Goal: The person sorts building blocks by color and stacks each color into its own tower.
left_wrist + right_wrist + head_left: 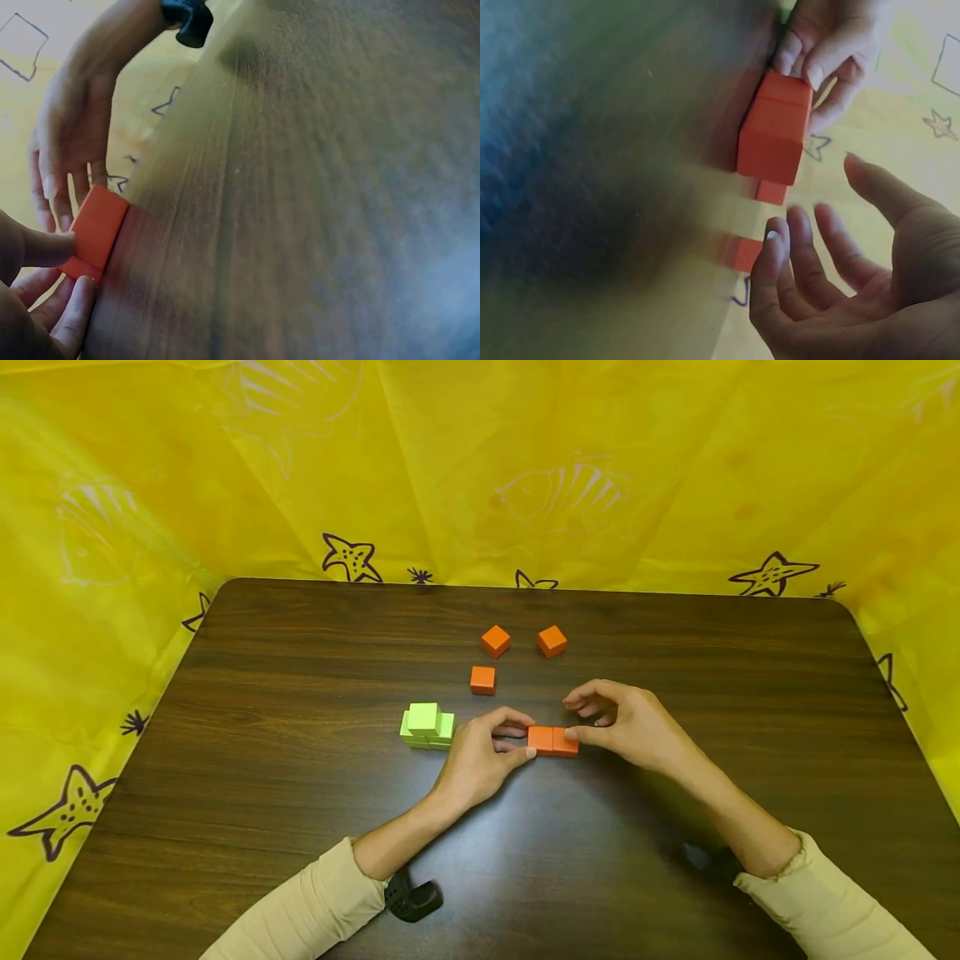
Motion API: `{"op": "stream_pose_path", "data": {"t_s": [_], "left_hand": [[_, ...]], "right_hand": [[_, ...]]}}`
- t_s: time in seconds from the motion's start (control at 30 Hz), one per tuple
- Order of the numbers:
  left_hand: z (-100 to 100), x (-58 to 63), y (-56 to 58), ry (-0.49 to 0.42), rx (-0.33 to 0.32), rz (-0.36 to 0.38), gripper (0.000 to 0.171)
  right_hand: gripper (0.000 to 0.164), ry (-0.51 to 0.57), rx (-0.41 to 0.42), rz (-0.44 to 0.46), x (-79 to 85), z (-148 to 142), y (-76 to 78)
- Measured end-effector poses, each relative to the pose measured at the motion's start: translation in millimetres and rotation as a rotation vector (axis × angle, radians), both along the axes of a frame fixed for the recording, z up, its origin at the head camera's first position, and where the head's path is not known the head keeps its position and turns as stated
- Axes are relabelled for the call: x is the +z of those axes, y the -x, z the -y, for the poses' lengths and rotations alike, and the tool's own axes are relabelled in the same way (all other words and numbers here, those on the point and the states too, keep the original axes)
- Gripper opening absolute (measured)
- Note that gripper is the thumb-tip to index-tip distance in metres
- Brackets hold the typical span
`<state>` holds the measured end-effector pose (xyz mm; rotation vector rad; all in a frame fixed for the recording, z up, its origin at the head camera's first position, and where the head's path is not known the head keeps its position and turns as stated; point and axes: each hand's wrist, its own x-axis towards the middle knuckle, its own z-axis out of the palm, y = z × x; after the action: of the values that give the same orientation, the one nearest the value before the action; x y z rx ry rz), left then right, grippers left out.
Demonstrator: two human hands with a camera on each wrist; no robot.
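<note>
Two orange blocks [540, 741] stand side by side, touching, on the table near its middle. My left hand [480, 760] pinches the left one between thumb and fingers. In the left wrist view, the thumb and fingertips lie against the near end of the orange pair [101, 217]. My right hand [637, 727] hovers by the right end of the pair. From the right wrist view, this hand [840, 277] holds nothing, its thumb and fingers spread apart from the blocks [772, 142]. A stack of lime-green blocks [425, 720] is just left of my left hand.
Beyond the hands lie three loose orange cubes: one nearer [483, 680], one farther back [496, 642], one to the right [552, 642]. The dark wooden table [300, 652] is backed by a yellow cloth [450, 460] printed with sea creatures. A black strap [412, 897] shows by the left sleeve.
</note>
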<state>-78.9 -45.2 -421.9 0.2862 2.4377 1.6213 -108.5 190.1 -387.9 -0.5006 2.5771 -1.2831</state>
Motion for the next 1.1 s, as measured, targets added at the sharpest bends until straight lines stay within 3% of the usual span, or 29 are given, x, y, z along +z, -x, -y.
{"op": "stream_pose_path", "data": {"t_s": [0.53, 0.87, 1.1], "left_hand": [[1, 1.3, -0.2, 0.010, 0.004, 0.008, 0.032], [0, 2.6, 1.5, 0.016, 0.004, 0.005, 0.031], [0, 1.7, -0.2, 0.021, 0.003, 0.007, 0.032]], "right_hand": [[0.039, 0.051, -0.050, -0.064, 5.0, -9, 31.0], [0.038, 0.066, -0.107, -0.069, 9.4, -5, 50.9], [0.040, 0.044, -0.095, -0.059, 8.9, -3, 61.2]]}}
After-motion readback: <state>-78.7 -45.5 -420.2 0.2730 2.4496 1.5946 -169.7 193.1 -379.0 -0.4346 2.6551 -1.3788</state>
